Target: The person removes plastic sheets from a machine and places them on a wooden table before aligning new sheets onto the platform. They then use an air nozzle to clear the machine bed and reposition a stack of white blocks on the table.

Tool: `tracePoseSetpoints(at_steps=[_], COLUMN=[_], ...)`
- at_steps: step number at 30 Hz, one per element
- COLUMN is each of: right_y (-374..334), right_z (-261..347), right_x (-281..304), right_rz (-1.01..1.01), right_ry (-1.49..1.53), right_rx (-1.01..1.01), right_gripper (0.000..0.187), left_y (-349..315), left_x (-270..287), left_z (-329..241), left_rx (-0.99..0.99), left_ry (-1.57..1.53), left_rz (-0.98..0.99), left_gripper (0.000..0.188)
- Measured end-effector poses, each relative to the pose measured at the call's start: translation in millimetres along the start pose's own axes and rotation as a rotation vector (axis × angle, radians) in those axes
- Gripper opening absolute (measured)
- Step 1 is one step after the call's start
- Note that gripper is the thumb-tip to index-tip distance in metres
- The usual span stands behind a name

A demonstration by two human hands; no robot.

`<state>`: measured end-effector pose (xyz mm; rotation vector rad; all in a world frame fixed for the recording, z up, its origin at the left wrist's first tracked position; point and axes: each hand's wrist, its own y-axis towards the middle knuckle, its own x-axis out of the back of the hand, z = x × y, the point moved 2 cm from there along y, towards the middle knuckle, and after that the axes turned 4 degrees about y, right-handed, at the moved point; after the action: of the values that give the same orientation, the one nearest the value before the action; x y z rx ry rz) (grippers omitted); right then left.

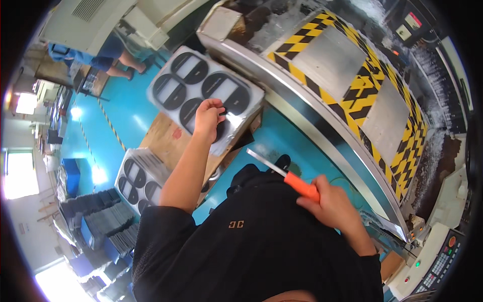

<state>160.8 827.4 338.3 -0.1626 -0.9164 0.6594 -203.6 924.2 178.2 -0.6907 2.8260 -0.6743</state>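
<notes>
My right hand [334,204] grips the orange handle of a tool with a narrow, flat metal blade [302,186], which points to the upper left in front of my body. My left hand [209,120] reaches over a stack of pale sheets [160,115] printed with large black discs that have light rectangles in them. Its fingers are curled at the nearer right-hand disc. Whether they pinch anything is hidden. The stack sits on a wooden table [166,136].
At right stands a large machine with a metal bed [329,58] edged in yellow-black tape; its control panel [436,261] is at lower right. A second stack of disc-printed sheets [163,173] lies left of the table. Dark stacked pieces [100,221] stand beyond. A person [108,55] is at upper left.
</notes>
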Motion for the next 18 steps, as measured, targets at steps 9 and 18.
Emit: tracePoseSetpoints(at_steps=[9, 18], right_y=[58.8, 88.8], right_z=[-41.9, -152.7], right_x=[36.6, 143.1], right_rz=[0.191, -0.282], right_ry=[0.075, -0.02], right_rx=[-0.002, -0.37], right_gripper=[0.054, 0.044], left_y=[55.8, 94.4], left_x=[-61.7, 57.8], left_z=[-4.1, -22.2], left_rx=[-0.164, -0.299], left_ry=[-0.075, 1.757], left_rz=[-0.052, -0.368], left_gripper=[0.04, 0.072])
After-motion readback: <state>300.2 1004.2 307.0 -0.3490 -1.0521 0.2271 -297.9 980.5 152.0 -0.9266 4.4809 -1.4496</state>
